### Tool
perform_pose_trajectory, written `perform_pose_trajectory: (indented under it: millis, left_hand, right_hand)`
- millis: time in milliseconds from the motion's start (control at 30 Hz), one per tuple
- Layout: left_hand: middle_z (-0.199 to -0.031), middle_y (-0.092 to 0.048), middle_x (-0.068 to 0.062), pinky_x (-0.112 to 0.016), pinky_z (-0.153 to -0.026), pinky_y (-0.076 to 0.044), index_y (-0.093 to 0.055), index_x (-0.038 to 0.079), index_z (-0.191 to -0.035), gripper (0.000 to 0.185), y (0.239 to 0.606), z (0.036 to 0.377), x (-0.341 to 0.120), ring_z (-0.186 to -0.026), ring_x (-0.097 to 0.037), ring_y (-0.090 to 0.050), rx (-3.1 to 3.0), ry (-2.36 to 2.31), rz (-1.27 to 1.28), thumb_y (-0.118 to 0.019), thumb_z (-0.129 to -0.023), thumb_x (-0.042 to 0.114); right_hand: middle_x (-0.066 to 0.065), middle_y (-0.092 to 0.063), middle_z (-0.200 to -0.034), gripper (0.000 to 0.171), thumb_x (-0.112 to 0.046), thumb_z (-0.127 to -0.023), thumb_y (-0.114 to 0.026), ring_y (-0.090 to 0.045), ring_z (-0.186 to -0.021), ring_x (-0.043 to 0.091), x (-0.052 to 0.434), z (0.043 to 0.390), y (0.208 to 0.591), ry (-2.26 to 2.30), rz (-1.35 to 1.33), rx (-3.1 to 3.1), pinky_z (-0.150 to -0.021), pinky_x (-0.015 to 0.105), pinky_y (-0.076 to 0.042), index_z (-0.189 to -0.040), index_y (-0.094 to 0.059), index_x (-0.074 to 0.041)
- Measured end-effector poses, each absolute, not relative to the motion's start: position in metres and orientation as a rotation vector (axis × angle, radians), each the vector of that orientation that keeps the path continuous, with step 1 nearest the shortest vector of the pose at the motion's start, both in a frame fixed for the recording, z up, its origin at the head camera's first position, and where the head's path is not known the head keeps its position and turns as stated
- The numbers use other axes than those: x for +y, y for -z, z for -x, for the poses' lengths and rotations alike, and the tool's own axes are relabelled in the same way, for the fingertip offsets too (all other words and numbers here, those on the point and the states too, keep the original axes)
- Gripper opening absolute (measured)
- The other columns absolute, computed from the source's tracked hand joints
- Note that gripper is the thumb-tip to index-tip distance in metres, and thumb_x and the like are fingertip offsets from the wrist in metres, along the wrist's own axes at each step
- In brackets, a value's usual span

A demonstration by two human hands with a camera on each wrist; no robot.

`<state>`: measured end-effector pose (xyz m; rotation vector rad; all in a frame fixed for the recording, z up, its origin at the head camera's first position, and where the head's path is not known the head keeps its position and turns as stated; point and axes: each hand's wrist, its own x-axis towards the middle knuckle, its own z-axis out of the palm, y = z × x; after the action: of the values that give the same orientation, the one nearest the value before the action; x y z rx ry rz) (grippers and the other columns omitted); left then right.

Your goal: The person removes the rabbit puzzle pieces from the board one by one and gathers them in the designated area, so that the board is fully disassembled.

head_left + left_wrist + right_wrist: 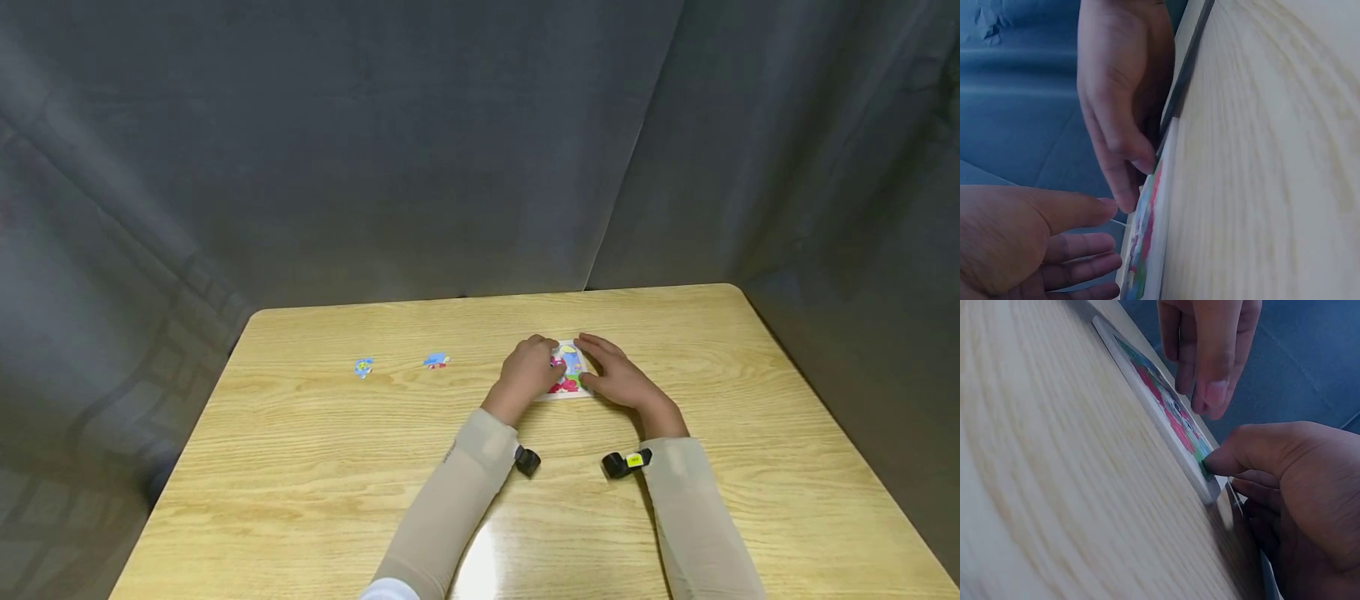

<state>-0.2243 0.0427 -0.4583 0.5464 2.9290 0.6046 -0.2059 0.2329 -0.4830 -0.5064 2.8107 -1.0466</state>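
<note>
The flat, colourful rectangular puzzle board [572,371] lies on glossy wood-grain table [315,467], both hands pressing it with relaxed fingers.

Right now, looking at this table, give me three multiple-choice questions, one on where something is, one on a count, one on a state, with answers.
1. Where do the loose blue puzzle pieces lie?
A. To the left of the hands
B. On the puzzle board
C. At the table's near edge

2. How many loose pieces lie apart from the board?
A. None
B. Two
C. Five

3. How does the puzzle board lie?
A. Flat on the table
B. Lifted in the air
C. Propped upright

Answers: 1 A, the pieces lie left of the left hand. 2 B, two show. 3 A, the puzzle board rests flat on the table, the right hand at its edge.
</note>
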Motion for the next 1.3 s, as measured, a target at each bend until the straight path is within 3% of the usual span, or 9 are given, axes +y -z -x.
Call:
perform_pose_trajectory:
  millis: [567,1300]
  left_hand:
    - [-0.132,-0.057,-0.003,-0.035,-0.078,-0.056,-0.067,0.02,-0.127,0.039,0.465,0.222,0.051,-0.118,-0.022,-0.051,2.971,-0.473,-0.523,-0.066,-0.092,0.037]
    - [-0.128,-0.056,0.0,-0.031,-0.082,-0.052,-0.067,0.024,-0.125,0.038,0.47,0.222,0.052,-0.115,-0.02,-0.05,3.005,-0.378,-0.555,-0.067,-0.091,0.04]
  right_hand:
    - [0.02,-0.022,-0.157,0.068,-0.013,-0.091,-0.06,-0.014,-0.143,0.042,0.23,0.207,0.483,1.037,0.485,2.796,-0.111,0.062,-0.019,-0.151,-0.029,0.001]
    - [0.019,-0.022,-0.157,0.067,-0.017,-0.093,-0.06,-0.014,-0.143,0.042,0.231,0.207,0.484,1.054,0.474,2.799,-0.111,0.063,-0.018,-0.151,-0.03,0.0]
